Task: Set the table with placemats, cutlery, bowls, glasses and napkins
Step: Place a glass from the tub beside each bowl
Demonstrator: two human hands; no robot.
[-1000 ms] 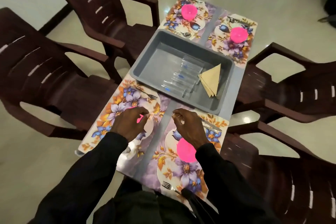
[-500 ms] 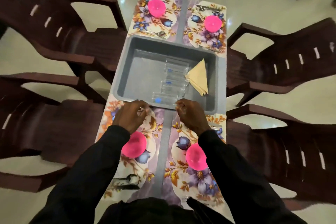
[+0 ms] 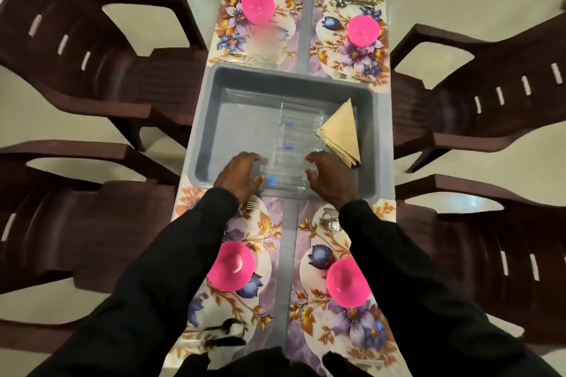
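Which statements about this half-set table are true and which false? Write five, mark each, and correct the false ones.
1. Each of the four placemats carries a pink bowl. True.
2. The napkins are laid beside the bowls. False: they lie folded in the grey tray.
3. The clear glasses lie on their sides in the tray. True.
4. The left hand rests on a chair. False: it is at the left end of the nearest glass in the tray.
5. The right hand grips the napkins. False: it is at that glass's right end.
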